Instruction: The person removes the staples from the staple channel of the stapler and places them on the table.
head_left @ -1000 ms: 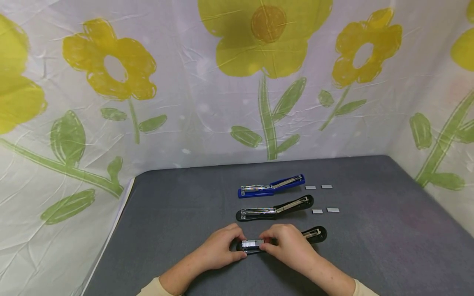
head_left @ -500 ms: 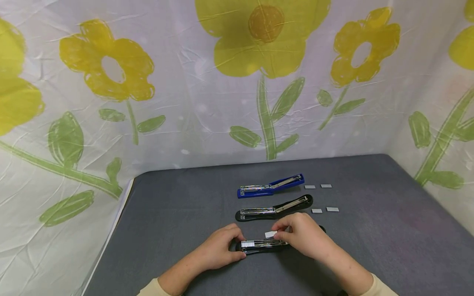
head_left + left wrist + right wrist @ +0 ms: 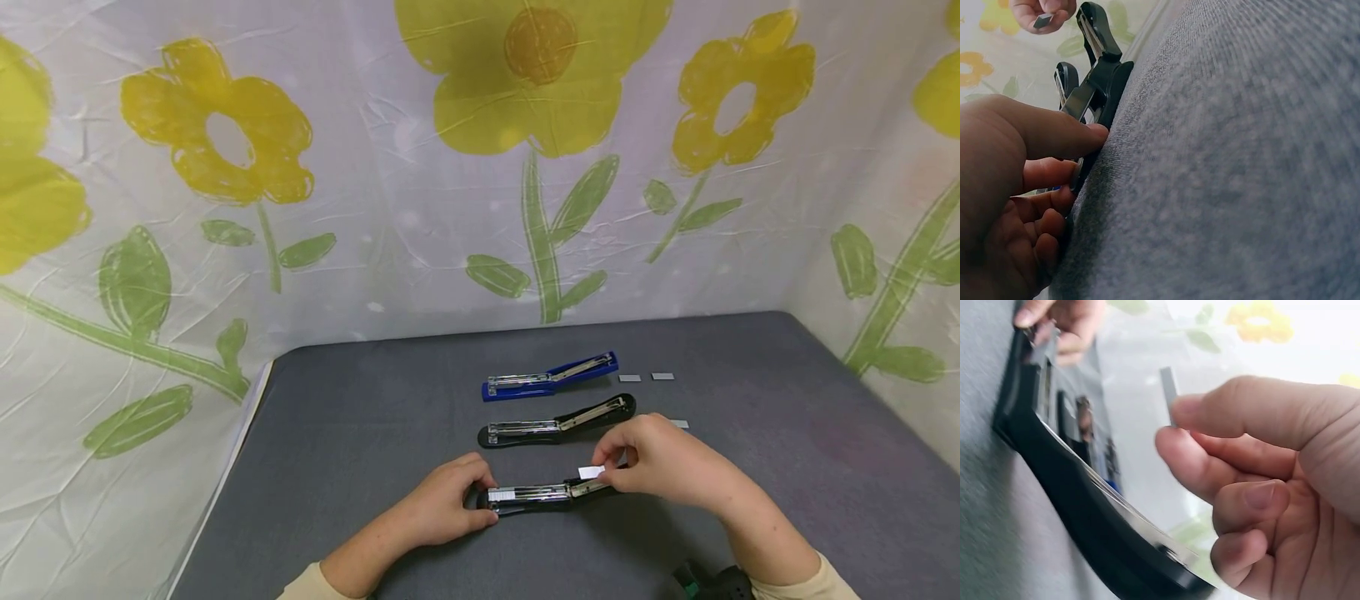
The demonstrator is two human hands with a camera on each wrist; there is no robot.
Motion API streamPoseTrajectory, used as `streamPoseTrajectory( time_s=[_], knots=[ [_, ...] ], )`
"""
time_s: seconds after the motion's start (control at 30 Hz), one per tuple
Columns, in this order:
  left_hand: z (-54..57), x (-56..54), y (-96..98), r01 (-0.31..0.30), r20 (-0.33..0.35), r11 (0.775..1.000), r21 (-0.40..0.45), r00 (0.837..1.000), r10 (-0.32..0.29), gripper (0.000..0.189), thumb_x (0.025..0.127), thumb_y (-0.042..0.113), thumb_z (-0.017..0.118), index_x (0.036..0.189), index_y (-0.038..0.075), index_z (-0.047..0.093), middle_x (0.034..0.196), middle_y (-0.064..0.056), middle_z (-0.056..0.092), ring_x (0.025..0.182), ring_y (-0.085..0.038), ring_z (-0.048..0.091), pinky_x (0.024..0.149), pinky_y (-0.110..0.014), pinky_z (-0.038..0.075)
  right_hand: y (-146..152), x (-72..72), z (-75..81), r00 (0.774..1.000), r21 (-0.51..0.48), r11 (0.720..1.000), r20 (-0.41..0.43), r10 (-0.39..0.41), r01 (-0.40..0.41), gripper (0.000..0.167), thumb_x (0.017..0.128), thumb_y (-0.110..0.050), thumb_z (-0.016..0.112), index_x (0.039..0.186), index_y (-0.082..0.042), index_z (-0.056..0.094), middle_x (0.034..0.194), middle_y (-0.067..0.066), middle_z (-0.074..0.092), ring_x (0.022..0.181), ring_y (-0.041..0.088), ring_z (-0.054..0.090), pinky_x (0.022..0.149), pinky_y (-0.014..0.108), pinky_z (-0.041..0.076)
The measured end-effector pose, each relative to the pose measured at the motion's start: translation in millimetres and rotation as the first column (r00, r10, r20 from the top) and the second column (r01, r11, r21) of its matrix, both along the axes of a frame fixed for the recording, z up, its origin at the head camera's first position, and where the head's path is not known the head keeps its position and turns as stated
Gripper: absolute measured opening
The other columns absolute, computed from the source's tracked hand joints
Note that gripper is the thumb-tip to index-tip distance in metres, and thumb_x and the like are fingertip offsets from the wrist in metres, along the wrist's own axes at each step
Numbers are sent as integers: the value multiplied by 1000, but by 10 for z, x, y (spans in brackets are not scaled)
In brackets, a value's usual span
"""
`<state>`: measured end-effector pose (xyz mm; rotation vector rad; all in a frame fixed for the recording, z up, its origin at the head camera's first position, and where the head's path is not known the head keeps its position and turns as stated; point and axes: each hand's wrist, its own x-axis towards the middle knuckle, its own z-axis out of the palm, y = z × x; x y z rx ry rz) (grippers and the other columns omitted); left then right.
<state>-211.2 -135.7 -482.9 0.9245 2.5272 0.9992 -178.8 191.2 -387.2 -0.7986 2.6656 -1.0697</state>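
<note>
Nearest the person, an opened black stapler lies on the grey table. My left hand grips its left end between thumb and fingers; the left wrist view shows the thumb along its side. A short staple strip sits in the stapler's channel by that hand. My right hand pinches another staple strip between thumb and forefinger, above the stapler's folded-back top arm. In the right wrist view, this strip sticks up past the fingertips, apart from the stapler.
Behind lie a second opened black stapler and an opened blue stapler. Two staple strips rest right of the blue one. Another strip is partly covered by the right hand. A flowered cloth stands behind the table.
My right hand has lifted a staple strip away from the stapler's channel and carried it right, over the top arm. My left hand has kept its place on the stapler.
</note>
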Motion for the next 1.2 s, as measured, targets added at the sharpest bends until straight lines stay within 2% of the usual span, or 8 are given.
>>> streamPoseTrajectory(
  time_s=[0.23, 0.43, 0.63, 0.77, 0.9, 1.03, 1.2],
  knots=[
    [-19, 0, 1, 1, -17, 1000, 4, 1000, -1, 24, 84, 22, 87, 96, 23, 67, 93, 14, 54, 80, -6, 51, 73, -25, 43, 229, -7, 80, 1000, 40, 999, 18, 7, -8, 11, 88, -8, 76, 90, -18, 73, 76, -14, 62, 61, 3, 49, 56, 24, 43],
    [-24, 4, 9, 11, -38, 1000, 8, 999, -10, 24, 84, 22, 87, 96, 23, 66, 93, 15, 54, 80, -5, 51, 74, -25, 43, 425, 0, 68, 996, 36, 999, 83, -37, 34, 9, 89, -10, 76, 94, -16, 72, 78, -10, 62, 56, 3, 44, 55, 24, 41],
    [-29, 3, 13, 4, -49, 1000, 9, 999, -3, 24, 83, 21, 87, 95, 22, 66, 92, 15, 54, 80, -5, 51, 73, -25, 43, 627, -8, 85, 990, 31, 996, 110, -92, 90, 9, 91, -12, 75, 100, -12, 72, 77, -7, 61, 60, 5, 49, 56, 26, 43],
    [-26, 2, 1, -2, -52, 1000, 3, 999, 2, 24, 83, 21, 87, 95, 22, 66, 92, 15, 54, 80, -5, 51, 74, -25, 43, 769, -38, 81, 979, 24, 992, 162, -124, 122, 10, 92, -8, 72, 102, -7, 71, 83, -2, 65, 64, 7, 52, 59, 27, 44],
    [-19, 3, -5, -4, -45, 1000, -4, 999, 3, 24, 83, 21, 87, 96, 22, 66, 93, 14, 54, 79, -5, 50, 72, -25, 43, 864, -107, -14, 972, 31, 994, 209, -109, 105, 8, 89, -4, 68, 97, -5, 69, 84, -1, 65, 70, 8, 54, 61, 27, 45],
    [-20, 0, 1, -3, -41, 1000, -5, 999, 3, 25, 83, 21, 87, 96, 21, 66, 93, 14, 54, 77, -5, 50, 71, -25, 43, 907, -199, -172, 968, 65, 995, 236, -86, 72, 5, 87, -5, 70, 91, -6, 71, 79, -2, 60, 69, 10, 51, 60, 29, 44],
    [-26, -6, 14, -2, -42, 1000, -1, 999, 2, 24, 83, 20, 87, 96, 21, 66, 93, 14, 54, 77, -4, 50, 71, -24, 43, 885, -264, -357, 947, 65, 998, 317, -45, 25, 5, 83, -4, 72, 88, -4, 70, 74, -3, 59, 65, 10, 49, 59, 28, 42]
  ],
)
